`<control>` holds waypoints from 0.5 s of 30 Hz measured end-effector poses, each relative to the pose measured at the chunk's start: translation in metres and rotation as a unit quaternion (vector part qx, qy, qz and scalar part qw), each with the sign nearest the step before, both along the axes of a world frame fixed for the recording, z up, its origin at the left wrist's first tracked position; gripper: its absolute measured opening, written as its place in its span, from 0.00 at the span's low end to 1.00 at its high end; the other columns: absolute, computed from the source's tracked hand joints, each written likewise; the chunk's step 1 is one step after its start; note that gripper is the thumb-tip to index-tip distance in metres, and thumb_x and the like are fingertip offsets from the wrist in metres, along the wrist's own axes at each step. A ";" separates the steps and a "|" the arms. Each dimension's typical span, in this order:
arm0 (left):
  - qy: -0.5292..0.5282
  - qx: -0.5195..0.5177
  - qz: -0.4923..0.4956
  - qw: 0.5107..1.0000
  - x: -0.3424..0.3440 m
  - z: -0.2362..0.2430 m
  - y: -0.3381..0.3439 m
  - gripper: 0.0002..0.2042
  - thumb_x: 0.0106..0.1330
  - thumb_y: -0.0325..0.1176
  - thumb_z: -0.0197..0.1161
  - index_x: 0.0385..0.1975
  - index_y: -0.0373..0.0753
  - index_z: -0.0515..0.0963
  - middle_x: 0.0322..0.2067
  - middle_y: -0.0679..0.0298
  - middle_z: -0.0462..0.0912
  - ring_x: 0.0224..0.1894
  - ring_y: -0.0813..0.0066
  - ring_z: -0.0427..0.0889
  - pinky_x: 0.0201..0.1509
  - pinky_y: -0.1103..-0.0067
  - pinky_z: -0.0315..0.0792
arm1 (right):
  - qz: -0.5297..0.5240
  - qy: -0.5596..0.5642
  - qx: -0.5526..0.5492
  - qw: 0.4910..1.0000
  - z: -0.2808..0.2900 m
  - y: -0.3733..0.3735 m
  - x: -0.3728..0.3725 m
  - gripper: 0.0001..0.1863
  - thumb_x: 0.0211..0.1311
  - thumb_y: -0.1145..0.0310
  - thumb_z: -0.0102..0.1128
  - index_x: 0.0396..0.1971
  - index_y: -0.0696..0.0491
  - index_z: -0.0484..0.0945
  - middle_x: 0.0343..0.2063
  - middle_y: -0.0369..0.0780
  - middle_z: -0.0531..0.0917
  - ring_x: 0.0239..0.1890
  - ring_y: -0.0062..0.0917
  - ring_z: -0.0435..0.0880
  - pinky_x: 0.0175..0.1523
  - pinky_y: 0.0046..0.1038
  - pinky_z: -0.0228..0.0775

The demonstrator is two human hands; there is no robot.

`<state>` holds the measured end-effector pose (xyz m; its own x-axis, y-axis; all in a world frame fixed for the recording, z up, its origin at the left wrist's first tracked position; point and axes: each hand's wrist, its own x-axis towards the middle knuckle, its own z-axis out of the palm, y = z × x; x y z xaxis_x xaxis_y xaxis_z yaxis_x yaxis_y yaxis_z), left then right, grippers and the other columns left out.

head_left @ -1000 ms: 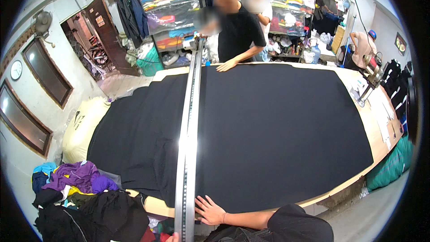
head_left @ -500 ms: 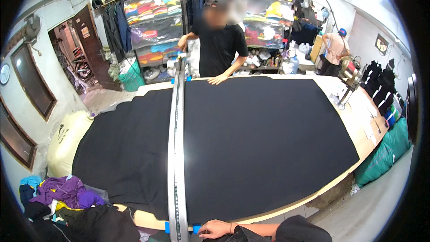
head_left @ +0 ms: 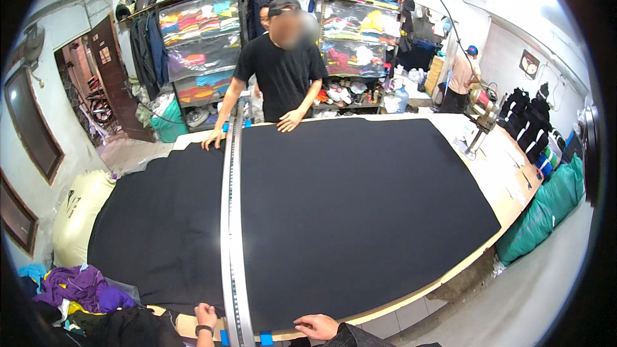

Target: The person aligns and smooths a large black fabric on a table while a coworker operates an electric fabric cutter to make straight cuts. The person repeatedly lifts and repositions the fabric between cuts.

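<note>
Black fabric lies spread over a long table. A long metal rail crosses it from the near edge to the far edge, with blue clamp pieces at its ends. Left of the rail, my left hand, a dark band on its wrist, is closed on the fabric's near edge. To the right of the rail, my right hand rests open at the table's near edge, fingers stretched out beside the fabric. Across the table, a co-worker in a black shirt has one hand on the fabric left of the rail and the other right of it.
Heaped clothes and a pale yellow sack sit at the left. A cutting machine stands at the table's far right, near a green bag. Shelves of folded garments line the back; another person stands at the right.
My left hand has come into view at the fabric's near edge. The co-worker's hand has moved from the rail's far end down to the fabric. The whole view has shifted slightly.
</note>
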<state>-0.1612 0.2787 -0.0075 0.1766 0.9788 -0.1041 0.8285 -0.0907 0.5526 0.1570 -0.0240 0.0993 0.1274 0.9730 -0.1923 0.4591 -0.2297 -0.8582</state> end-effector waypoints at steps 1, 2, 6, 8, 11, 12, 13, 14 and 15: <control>-0.119 0.003 0.060 0.991 0.004 0.007 0.002 0.07 0.69 0.27 0.68 0.35 0.37 0.75 0.36 0.60 0.75 0.40 0.63 0.76 0.50 0.68 0.73 | -0.006 -0.007 -0.010 1.000 -0.002 -0.003 0.003 0.23 0.76 0.50 0.59 0.56 0.51 0.85 0.45 0.48 0.90 0.45 0.39 0.91 0.52 0.38 0.82; -0.206 -0.048 0.135 0.968 0.009 0.018 0.004 0.07 0.71 0.27 0.67 0.34 0.38 0.74 0.35 0.66 0.74 0.39 0.71 0.73 0.49 0.72 0.71 | -0.015 0.029 -0.003 0.999 -0.003 -0.005 0.007 0.23 0.76 0.49 0.60 0.56 0.52 0.85 0.45 0.47 0.90 0.45 0.39 0.91 0.53 0.37 0.82; -0.524 -0.117 0.084 0.839 0.050 0.093 -0.016 0.08 0.76 0.28 0.62 0.33 0.44 0.73 0.33 0.77 0.71 0.39 0.84 0.68 0.48 0.81 0.65 | -0.010 0.151 -0.035 0.988 -0.003 -0.002 0.021 0.24 0.76 0.50 0.62 0.59 0.54 0.83 0.46 0.43 0.90 0.47 0.30 0.89 0.56 0.34 0.80; -0.448 -0.008 0.050 0.892 0.084 0.134 -0.030 0.03 0.75 0.29 0.64 0.39 0.42 0.77 0.41 0.73 0.74 0.45 0.83 0.71 0.55 0.82 0.65 | 0.027 0.210 -0.038 0.976 0.002 0.010 0.027 0.25 0.77 0.51 0.62 0.62 0.55 0.81 0.48 0.40 0.89 0.49 0.25 0.87 0.58 0.31 0.78; -0.432 0.041 -0.043 0.900 0.128 0.181 -0.081 0.04 0.73 0.25 0.64 0.37 0.37 0.75 0.54 0.64 0.71 0.53 0.75 0.71 0.62 0.78 0.66 | 0.111 0.303 -0.071 0.944 0.014 0.037 0.040 0.28 0.80 0.51 0.59 0.68 0.54 0.75 0.54 0.40 0.86 0.56 0.22 0.83 0.65 0.29 0.74; -0.422 0.054 -0.080 0.902 0.142 0.190 -0.101 0.04 0.72 0.25 0.65 0.36 0.37 0.75 0.53 0.63 0.70 0.53 0.74 0.71 0.61 0.78 0.66 | 0.105 0.398 -0.078 0.908 0.021 0.045 0.041 0.30 0.81 0.50 0.56 0.73 0.51 0.68 0.58 0.42 0.84 0.59 0.24 0.83 0.68 0.34 0.74; -0.436 0.034 -0.078 0.896 0.154 0.195 -0.128 0.05 0.70 0.25 0.66 0.36 0.37 0.74 0.52 0.63 0.69 0.53 0.71 0.70 0.60 0.76 0.67 | 0.094 0.478 -0.068 0.871 0.029 0.047 0.046 0.32 0.82 0.49 0.54 0.75 0.50 0.63 0.62 0.42 0.81 0.62 0.26 0.81 0.69 0.36 0.74; -0.388 0.060 -0.066 0.917 0.165 0.199 -0.149 0.07 0.68 0.26 0.67 0.36 0.37 0.74 0.52 0.59 0.68 0.52 0.68 0.71 0.58 0.73 0.67 | 0.063 0.541 -0.099 0.833 0.037 0.051 0.054 0.34 0.82 0.48 0.53 0.77 0.48 0.59 0.65 0.43 0.78 0.65 0.29 0.80 0.70 0.38 0.73; -0.365 0.060 -0.070 0.926 0.171 0.202 -0.167 0.07 0.68 0.27 0.68 0.36 0.37 0.75 0.52 0.57 0.68 0.52 0.65 0.71 0.59 0.72 0.67 | 0.033 0.580 -0.098 0.808 0.047 0.051 0.060 0.34 0.82 0.48 0.52 0.78 0.47 0.57 0.67 0.43 0.76 0.67 0.31 0.78 0.70 0.39 0.73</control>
<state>0.0100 0.1119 0.1943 0.2836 0.9373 0.2024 0.2124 -0.2672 0.9399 0.2170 0.0272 0.1463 -0.3000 0.9066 -0.2967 -0.6119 -0.4215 -0.6693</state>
